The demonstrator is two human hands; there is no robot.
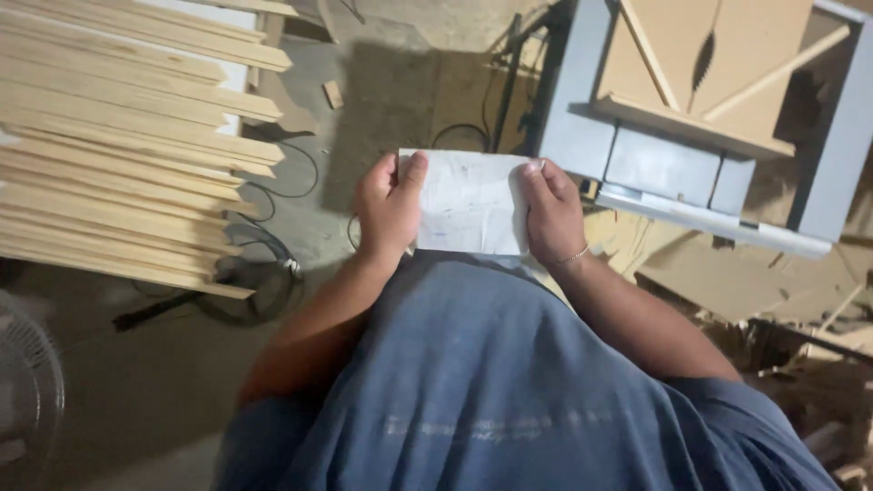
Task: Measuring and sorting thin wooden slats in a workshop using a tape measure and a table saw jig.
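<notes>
Head view, as seen looking down past the blue shirt [491,382]:
Paper sheet [468,202]: white, rectangular, faint marks, held level at belly height, mid-scene.
Left hand [386,211] grip: closed on sheet's left edge, thumb on top.
Right hand [552,211] grip: closed on right edge, thumb on top.
Risk: likely creasing or tearing if pulled apart; slipping to floor [164,382] if loosened.
Underfoot: black cables [264,273], possible tripping.
Left: stacked wooden slats [118,145].
Far right: saw table [709,118], blade exposed.
Labels, signs: none visible.
</notes>
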